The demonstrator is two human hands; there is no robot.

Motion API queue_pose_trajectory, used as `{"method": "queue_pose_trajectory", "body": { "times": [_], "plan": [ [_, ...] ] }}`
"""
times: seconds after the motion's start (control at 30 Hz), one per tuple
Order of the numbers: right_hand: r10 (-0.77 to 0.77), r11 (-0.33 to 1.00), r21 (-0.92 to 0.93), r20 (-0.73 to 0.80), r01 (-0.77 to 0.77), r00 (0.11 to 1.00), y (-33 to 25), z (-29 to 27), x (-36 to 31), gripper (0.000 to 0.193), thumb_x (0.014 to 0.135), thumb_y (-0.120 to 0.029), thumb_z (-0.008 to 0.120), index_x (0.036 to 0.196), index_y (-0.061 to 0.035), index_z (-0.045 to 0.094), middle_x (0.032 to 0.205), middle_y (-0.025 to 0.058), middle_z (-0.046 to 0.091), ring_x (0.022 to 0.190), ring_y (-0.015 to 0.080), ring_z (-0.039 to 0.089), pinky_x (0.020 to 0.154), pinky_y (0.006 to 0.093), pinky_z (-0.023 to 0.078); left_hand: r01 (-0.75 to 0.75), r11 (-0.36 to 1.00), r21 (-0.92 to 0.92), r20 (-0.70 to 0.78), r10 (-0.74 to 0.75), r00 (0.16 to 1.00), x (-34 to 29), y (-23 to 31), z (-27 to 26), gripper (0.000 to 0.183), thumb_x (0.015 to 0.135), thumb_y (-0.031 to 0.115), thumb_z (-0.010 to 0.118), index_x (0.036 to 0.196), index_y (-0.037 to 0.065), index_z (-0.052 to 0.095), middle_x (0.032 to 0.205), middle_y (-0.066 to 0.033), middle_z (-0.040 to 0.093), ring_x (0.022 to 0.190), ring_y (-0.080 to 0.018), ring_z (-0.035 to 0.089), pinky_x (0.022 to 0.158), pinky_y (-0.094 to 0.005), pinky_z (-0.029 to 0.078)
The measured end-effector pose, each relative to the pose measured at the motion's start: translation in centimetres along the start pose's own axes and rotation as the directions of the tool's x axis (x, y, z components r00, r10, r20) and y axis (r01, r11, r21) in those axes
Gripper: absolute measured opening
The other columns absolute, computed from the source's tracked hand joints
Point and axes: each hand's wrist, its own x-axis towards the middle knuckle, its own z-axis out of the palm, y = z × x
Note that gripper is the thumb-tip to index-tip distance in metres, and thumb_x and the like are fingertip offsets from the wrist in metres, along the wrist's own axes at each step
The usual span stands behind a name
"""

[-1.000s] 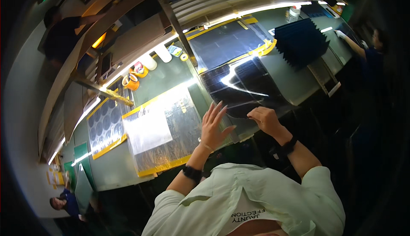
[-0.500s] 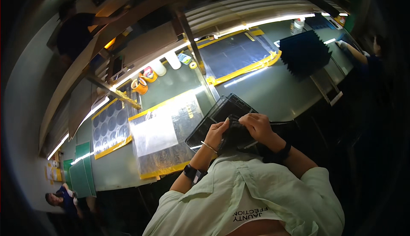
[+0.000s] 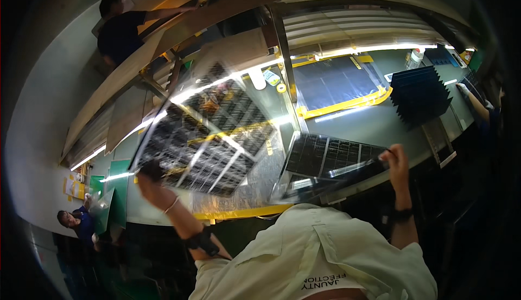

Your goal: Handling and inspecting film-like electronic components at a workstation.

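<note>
The left arm [image 3: 185,223] and the right arm [image 3: 402,194] are spread widely apart, the left hand [image 3: 154,188] closed but blurred, the right hand [image 3: 399,165] pinching with bent fingers [image 3: 386,156].

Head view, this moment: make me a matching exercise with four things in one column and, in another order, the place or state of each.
Things
1. Left hand
2. Right hand
3. Dark serrated piece
4. Yellow tape roll

Places or states
A. On the bench, left of the upright post
B. Holding the blurred patterned sheet by its lower left corner
C. Right of the yellow-edged panel
D. Pinching the dark gridded sheet at its right end

Right pairs: 1-B; 2-D; 3-C; 4-A
</note>
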Motion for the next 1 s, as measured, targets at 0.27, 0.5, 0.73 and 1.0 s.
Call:
{"method": "queue_pose_trajectory", "body": {
  "times": [0.27,0.5,0.73,1.0],
  "plan": [
    [-0.053,0.995,0.061,-0.382,0.082,0.923,-1.6,-7.1,-0.1,0.011,0.092,-0.013,0.053,0.093,-0.0030,0.051,0.078,0.0060,0.059,0.071,0.0133,0.057,0.067,0.0266,0.046,-0.611,0.582,0.536,0.380,0.481,0.790,-7.3,7.7,1.5,0.046,0.098,0.027,0.034,0.095,-0.006,0.065,0.089,-0.0169,0.068,0.084,-0.0281,0.066,0.077,-0.0358,0.051],
    [-0.351,0.935,-0.165,-0.327,0.313,0.877,-10.6,-8.7,0.2,0.009,0.093,-0.012,0.051,0.095,-0.0038,0.050,0.086,0.0084,0.057,0.074,0.0137,0.055,0.068,0.0271,0.046,-0.539,0.814,0.217,0.903,0.043,0.427,-23.1,-8.9,2.8,0.015,0.081,0.006,0.061,0.095,0.008,0.065,0.099,-0.0096,0.067,0.091,-0.0259,0.065,0.077,-0.0350,0.052],
    [-0.649,0.663,-0.425,0.084,0.616,0.756,-17.5,-2.5,2.0,0.009,0.084,0.007,0.046,0.083,-0.0014,0.049,0.083,0.0125,0.058,0.075,0.0224,0.056,0.068,0.0306,0.046,-0.543,0.732,0.412,0.911,-0.317,0.263,-28.6,-16.0,-0.1,0.040,0.086,0.041,0.057,0.121,0.022,0.060,0.139,-0.0086,0.043,0.129,-0.0333,0.038,0.101,-0.0521,0.032],
    [-0.683,0.550,-0.268,0.401,0.791,0.611,-16.7,5.7,3.9,0.006,0.077,-0.001,0.062,0.079,-0.0020,0.056,0.078,0.0105,0.052,0.072,0.0275,0.052,0.062,0.0351,0.042,-0.027,1.000,0.010,0.951,-0.001,0.309,-18.8,1.2,10.1,0.067,0.075,0.032,0.074,0.131,0.006,0.047,0.138,-0.0173,0.042,0.132,-0.0316,0.034,0.107,-0.0414,0.031]
  ]
}}
